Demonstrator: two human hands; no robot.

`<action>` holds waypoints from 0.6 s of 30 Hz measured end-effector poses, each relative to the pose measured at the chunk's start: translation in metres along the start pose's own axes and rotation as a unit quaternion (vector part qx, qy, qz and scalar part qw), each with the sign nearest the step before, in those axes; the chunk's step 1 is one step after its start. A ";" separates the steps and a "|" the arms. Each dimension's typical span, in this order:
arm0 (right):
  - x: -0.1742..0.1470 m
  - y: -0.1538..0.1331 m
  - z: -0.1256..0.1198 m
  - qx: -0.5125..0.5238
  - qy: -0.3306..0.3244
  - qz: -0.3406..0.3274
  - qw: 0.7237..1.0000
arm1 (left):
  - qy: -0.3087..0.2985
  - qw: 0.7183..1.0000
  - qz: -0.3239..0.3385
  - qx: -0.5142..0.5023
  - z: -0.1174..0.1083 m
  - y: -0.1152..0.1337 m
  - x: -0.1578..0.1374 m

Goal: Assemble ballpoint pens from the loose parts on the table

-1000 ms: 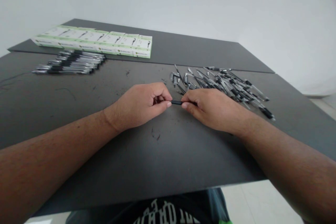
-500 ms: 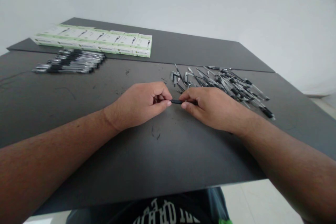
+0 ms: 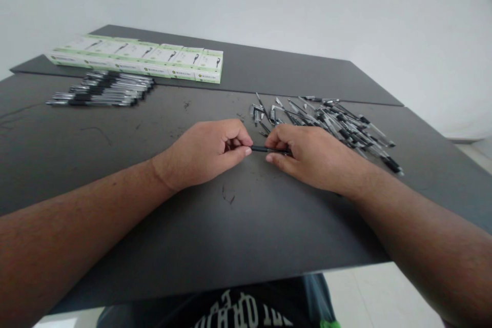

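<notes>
A dark pen point(image 3: 260, 148) with a black grip lies level between my two hands, above the grey table. My left hand point(image 3: 215, 146) is closed, pinching one end of it between thumb and fingertips. My right hand point(image 3: 311, 156) curls round the other end, which passes between thumb and forefinger and disappears into the palm. The thumb and forefinger there sit slightly loose about the pen. Just beyond my right hand lies a loose pile of pens and pen parts point(image 3: 348, 128), partly hidden by it.
To the left, a neat stack of pens point(image 3: 103, 89) lies on the table point(image 3: 215, 236). Behind it stands a row of green and white boxes point(image 3: 207, 76) printed with pen pictures. Dark marks are scattered over the tabletop. A white wall point(image 3: 269, 5) rises behind the table.
My right thumb and forefinger have loosened and spread slightly, so more of the pen shows between them. My left hand keeps its pinch in the same place.
</notes>
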State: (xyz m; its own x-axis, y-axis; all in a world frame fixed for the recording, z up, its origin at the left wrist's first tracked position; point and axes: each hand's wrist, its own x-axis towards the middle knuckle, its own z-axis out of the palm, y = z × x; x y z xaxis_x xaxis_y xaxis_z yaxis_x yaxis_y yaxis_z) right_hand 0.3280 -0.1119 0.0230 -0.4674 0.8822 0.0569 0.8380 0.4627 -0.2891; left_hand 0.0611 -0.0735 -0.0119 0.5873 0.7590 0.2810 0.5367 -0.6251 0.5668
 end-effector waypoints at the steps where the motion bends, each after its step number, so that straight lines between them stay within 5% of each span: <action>1: 0.000 0.000 0.000 -0.005 -0.005 0.000 1.000 | -0.001 1.000 0.000 -0.001 0.000 0.000 0.000; 18: 0.000 0.000 0.001 -0.001 -0.015 -0.027 1.000 | -0.009 1.000 0.001 -0.005 0.000 0.000 0.000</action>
State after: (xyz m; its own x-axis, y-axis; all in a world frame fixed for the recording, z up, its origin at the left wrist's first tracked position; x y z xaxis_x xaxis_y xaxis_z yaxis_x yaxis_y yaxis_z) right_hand 0.3272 -0.1118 0.0226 -0.5199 0.8531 0.0445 0.8122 0.5098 -0.2837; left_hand 0.0610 -0.0734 -0.0123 0.5982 0.7551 0.2685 0.5299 -0.6240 0.5743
